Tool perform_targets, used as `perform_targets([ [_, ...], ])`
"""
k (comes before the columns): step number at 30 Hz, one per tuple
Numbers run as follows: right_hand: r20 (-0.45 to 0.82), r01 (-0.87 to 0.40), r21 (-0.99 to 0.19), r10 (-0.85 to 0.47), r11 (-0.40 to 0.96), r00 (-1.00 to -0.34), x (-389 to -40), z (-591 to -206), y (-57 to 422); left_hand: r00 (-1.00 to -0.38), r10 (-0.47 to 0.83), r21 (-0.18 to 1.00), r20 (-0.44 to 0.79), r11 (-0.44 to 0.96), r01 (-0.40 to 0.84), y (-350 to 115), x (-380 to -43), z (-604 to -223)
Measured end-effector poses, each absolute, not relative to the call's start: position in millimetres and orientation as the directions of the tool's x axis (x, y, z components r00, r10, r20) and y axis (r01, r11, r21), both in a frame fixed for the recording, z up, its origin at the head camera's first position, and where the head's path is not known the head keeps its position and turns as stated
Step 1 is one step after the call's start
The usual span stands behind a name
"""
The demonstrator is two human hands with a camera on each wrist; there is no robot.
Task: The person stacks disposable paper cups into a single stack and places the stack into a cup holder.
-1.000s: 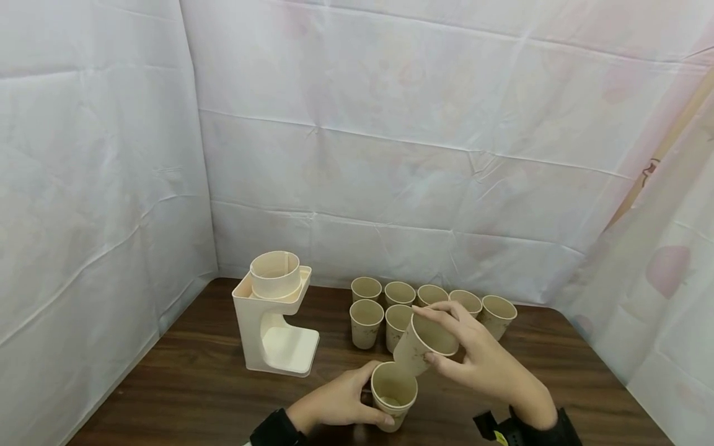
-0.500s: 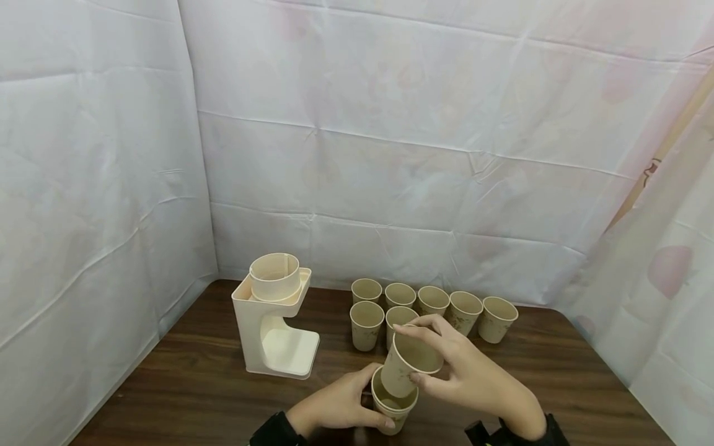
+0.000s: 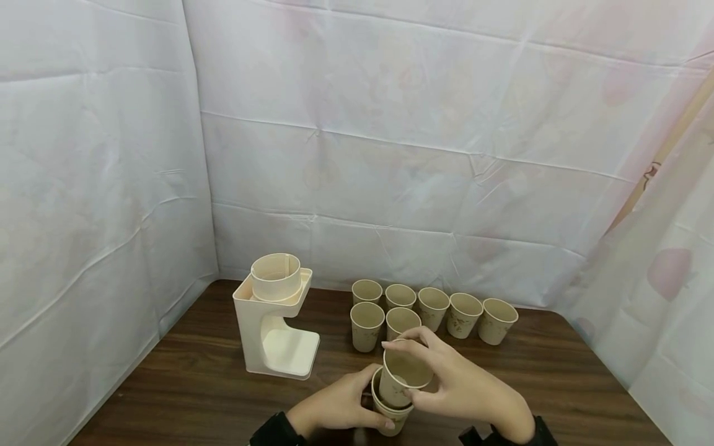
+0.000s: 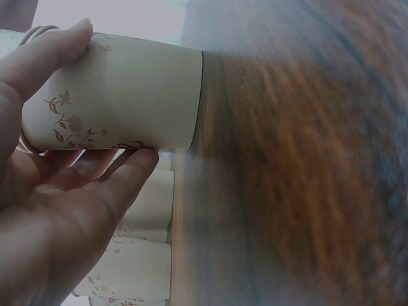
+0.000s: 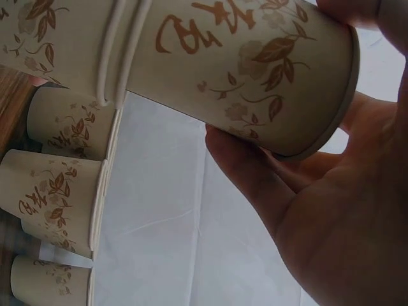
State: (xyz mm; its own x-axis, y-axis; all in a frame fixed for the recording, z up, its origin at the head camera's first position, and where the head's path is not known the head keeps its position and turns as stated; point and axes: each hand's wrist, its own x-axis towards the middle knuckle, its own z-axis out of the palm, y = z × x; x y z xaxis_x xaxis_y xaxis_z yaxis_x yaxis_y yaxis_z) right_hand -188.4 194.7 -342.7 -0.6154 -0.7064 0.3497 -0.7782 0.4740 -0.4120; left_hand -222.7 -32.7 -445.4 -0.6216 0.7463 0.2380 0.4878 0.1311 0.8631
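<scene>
My left hand (image 3: 347, 401) grips a small stack of beige paper cups (image 4: 143, 95) standing on the table, thumb on one side and fingers on the other. Its floral print shows in the left wrist view. My right hand (image 3: 460, 384) pinches another paper cup (image 5: 255, 83) near its rim, with thumb and fingers on opposite sides. That cup's bottom sits inside the stack's mouth, and its upper part stands out above. Two rims lie close together at the stack's top in the right wrist view. The held cup's base is hidden inside.
Behind the hands, several upright paper cups (image 3: 367, 331) stand in two rows on the dark wooden table (image 3: 189, 384). A cream stand (image 3: 253, 334) with a round holder (image 3: 276, 282) on top is at the left. White curtains (image 3: 334, 167) hang around the table.
My right hand has moved left and down, bringing its cup from beside the stack into its mouth. My left hand keeps its hold on the stack, almost unmoved.
</scene>
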Motion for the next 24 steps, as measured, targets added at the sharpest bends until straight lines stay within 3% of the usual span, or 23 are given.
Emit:
perform_targets([
  [12,0.286,-0.787,-0.467,-0.774,0.403,-0.565,-194,-356,189,-0.629,0.743,0.86,0.228,0.148,0.487,-33,-224,-447],
  [24,0.241,-0.786,-0.424,-0.78,0.451,-0.577,-199,-367,189,-0.633,0.749,0.882,0.198,0.146,0.449,-34,-223,-448],
])
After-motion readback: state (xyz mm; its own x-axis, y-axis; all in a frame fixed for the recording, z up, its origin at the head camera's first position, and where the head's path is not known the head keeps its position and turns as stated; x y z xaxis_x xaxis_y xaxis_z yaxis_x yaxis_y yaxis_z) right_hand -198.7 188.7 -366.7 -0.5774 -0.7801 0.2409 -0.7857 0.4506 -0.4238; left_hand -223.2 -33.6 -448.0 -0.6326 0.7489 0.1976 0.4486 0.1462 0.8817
